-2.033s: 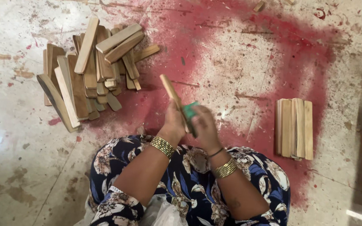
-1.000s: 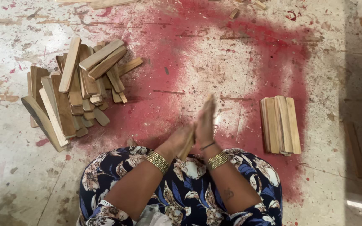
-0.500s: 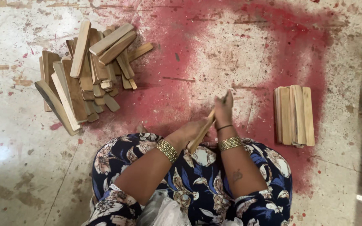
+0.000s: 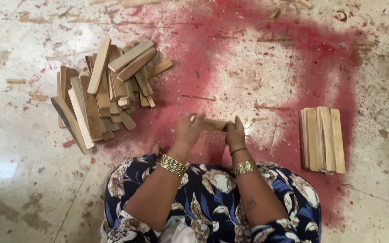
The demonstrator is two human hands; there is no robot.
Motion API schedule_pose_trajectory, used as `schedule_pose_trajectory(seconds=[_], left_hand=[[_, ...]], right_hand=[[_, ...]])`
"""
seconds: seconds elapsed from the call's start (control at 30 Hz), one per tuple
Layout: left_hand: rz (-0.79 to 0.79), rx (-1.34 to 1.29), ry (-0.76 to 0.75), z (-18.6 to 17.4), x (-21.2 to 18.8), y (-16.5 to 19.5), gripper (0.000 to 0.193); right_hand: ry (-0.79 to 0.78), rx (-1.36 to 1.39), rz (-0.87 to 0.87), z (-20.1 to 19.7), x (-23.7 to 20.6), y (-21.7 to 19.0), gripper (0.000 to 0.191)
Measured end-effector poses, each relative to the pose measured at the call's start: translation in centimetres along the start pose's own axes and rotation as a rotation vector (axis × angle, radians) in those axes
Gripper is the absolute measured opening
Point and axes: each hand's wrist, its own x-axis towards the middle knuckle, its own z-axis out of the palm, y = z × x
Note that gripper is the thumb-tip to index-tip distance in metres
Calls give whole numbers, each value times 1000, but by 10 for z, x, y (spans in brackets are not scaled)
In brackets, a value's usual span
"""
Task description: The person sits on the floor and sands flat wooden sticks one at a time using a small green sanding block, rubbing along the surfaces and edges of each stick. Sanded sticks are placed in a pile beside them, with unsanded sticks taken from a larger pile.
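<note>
Both my hands hold one short wooden stick (image 4: pixel 211 124) level in front of me, above the red-stained floor. My left hand (image 4: pixel 187 132) grips its left end and my right hand (image 4: pixel 235 133) grips its right end. Gold bangles sit on both wrists. A loose pile of wooden sticks (image 4: pixel 106 92) lies to my left on the floor. A neat row of several sticks (image 4: pixel 323 138) lies side by side to my right. My lap in a dark floral dress fills the bottom of the view.
The floor is pale stone with a large red stain (image 4: pixel 266 67) around the middle. Small wood chips (image 4: pixel 274 13) lie near the top edge. A dark strip runs along the right edge.
The stick was upright in my hands two seconds ago, then angled low by my lap. Now it lies horizontal between both hands, held at each end.
</note>
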Motion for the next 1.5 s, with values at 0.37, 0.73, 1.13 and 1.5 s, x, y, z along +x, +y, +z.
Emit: schedule_pose_trajectory(seconds=[0.37, 0.73, 1.13, 1.5], left_hand=[[353, 130, 225, 4, -4, -16, 23], [527, 58, 153, 3, -4, -8, 18], [168, -595, -11, 16, 23, -32, 36], [-114, -683, -6, 12, 24, -39, 31]], right_hand=[[-173, -361, -854, 28, -31, 3, 45], [-72, -292, -1093, 40, -41, -1, 44], [-86, -576, -531, 36, -30, -6, 49], [-132, -488, -840, 48, -40, 3, 62]])
